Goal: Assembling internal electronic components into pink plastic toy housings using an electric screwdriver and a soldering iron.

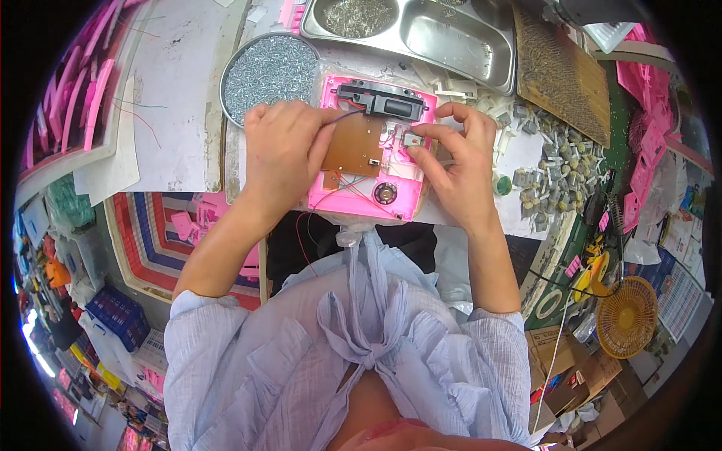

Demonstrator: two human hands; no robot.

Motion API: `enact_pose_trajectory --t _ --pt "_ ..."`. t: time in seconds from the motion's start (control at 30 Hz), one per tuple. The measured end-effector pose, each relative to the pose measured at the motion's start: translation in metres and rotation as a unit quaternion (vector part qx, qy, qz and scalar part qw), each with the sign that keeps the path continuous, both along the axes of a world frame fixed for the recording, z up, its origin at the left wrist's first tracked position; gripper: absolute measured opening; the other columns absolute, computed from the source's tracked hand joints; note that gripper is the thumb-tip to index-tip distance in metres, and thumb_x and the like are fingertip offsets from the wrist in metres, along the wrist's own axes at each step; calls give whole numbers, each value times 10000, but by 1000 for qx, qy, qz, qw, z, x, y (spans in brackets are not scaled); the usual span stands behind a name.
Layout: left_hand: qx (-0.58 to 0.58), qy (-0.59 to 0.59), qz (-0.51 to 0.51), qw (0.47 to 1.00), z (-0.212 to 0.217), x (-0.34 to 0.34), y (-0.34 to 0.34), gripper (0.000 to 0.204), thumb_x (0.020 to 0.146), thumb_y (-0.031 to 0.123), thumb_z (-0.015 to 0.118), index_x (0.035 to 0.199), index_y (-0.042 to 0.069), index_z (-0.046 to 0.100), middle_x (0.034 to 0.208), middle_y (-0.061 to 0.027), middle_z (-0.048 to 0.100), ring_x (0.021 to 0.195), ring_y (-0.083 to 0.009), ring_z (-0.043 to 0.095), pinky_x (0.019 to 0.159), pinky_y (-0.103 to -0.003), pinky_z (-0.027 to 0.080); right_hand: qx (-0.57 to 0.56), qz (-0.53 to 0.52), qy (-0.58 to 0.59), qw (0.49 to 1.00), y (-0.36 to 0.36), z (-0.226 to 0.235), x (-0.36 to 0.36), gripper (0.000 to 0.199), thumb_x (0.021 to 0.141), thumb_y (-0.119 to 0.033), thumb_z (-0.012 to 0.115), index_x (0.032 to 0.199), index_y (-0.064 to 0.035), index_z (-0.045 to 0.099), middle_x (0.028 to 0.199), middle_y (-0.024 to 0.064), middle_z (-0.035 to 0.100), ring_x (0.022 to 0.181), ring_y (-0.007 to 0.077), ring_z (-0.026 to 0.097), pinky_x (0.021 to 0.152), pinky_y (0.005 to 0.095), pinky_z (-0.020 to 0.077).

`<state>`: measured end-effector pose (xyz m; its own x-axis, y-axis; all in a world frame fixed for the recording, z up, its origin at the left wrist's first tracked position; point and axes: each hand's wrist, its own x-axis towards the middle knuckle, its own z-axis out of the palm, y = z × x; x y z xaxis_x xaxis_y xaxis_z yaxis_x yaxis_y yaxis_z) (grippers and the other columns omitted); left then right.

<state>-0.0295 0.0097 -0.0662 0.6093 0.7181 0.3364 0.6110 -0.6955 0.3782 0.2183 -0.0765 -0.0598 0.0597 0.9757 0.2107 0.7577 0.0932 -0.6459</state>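
Hands over pink plastic housing (376,161) at centre of worktable (180,98), inner side up. Left hand (282,150) lies on housing's left part, fingers curled over edge of brown circuit board (353,145), thumb and forefinger pinched narrow at board's top corner near a thin wire; whether wire is actually gripped, cannot tell. Right hand (455,161) on housing's right part, forefinger and thumb closed on small grey component (412,138) just right of board. Black rectangular module (380,100) sits along housing's top edge, between the two hands. Small round speaker (385,193) at housing's lower edge, below board, with red and dark wires running to it.

Round tin of small silver screws (271,69) just up-left of housing, touching its corner region. Steel two-compartment tray (421,30) above housing, left compartment holding tiny metal parts. Brown bristly mat (560,71) up-right of housing. Heap of small grey-green parts (553,169) right of housing, beyond right hand. Yellow fan (626,316) well down-right of housing. Striped woven basket (143,233) down-left of housing, pink pieces inside.
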Motion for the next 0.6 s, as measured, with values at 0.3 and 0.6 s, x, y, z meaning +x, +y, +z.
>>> enact_pose_trajectory --t 0.3,0.6 --pt "40 -99 -50 993 -6 1 -12 204 780 104 793 946 128 676 841 -7 641 775 -193 612 849 -398 351 -33 -4 -34 999 4 9 0 247 750 -182 844 985 -127 793 1362 138 567 1280 419 397 1080 486 386" --pt "60 -114 -85 988 -7 -9 -3 230 756 106 804 943 125 672 847 6 625 773 -187 598 844 -395 360 28 42 -92 995 17 32 8 220 740 -155 825 957 -141 792 1382 135 591 1260 439 438 1056 490 419"
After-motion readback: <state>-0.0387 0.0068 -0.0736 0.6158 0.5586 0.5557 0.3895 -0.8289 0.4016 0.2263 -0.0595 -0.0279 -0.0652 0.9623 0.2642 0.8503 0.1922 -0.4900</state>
